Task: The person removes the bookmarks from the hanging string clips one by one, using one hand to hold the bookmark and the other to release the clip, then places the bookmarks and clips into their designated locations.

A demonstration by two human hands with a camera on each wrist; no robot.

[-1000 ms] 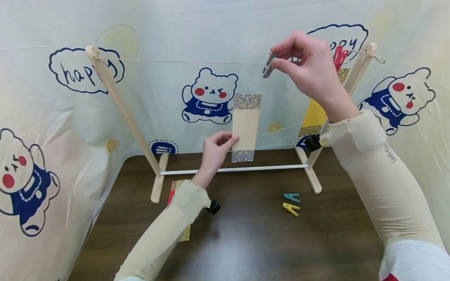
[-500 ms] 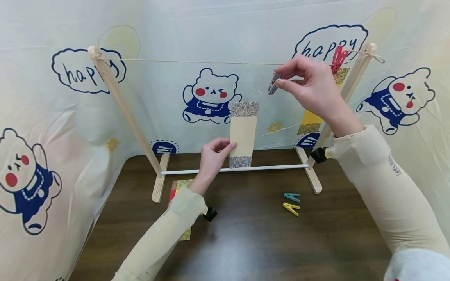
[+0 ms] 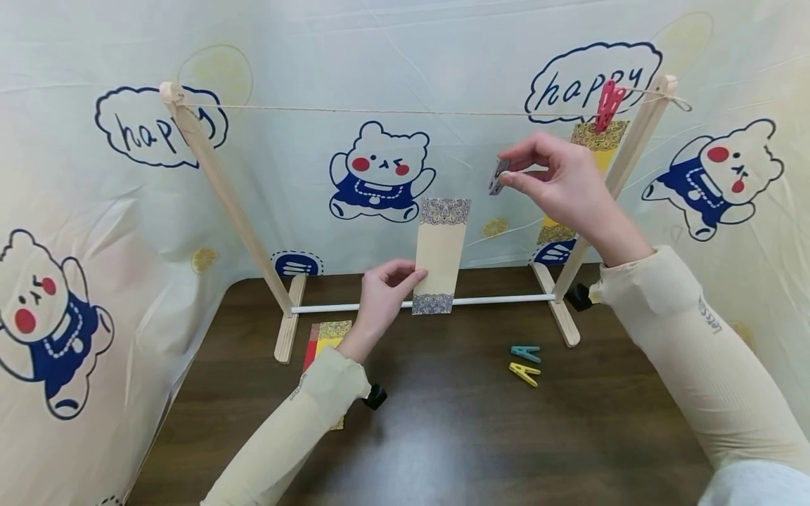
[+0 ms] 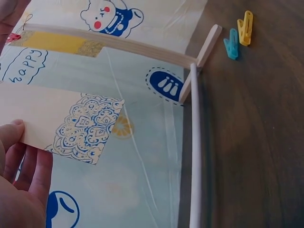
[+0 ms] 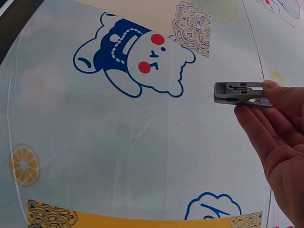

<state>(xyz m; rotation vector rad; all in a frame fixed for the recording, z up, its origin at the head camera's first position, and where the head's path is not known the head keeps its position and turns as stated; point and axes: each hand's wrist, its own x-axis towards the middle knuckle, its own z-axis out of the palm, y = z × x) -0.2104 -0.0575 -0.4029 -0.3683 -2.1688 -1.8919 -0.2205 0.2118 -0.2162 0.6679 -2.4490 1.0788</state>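
Note:
My left hand (image 3: 384, 292) pinches the left edge of a cream paper card (image 3: 439, 253) with patterned bands at both ends. The card stands upright below the string (image 3: 380, 112), its lower band overlapping the white rod (image 3: 500, 301) in the head view. To its upper right, my right hand (image 3: 560, 179) pinches a grey clothespin (image 3: 498, 177) between thumb and fingers. In the right wrist view the handle ends of the clothespin (image 5: 242, 93) are between the fingertips, its nose pointing away. A yellow card (image 3: 598, 151) hangs from the string at the right under a red clothespin (image 3: 609, 105).
Wooden posts (image 3: 215, 183) on feet carry the string over a dark table (image 3: 455, 436). A teal clothespin (image 3: 526, 353) and a yellow clothespin (image 3: 524, 374) lie at the right. Red and yellow cards (image 3: 329, 337) lie partly under the left forearm. A printed curtain hangs behind.
Both hands have come down, the left with the cream card and the right with the grey clothespin. The right hand has also shifted slightly right, uncovering more of the hanging yellow card.

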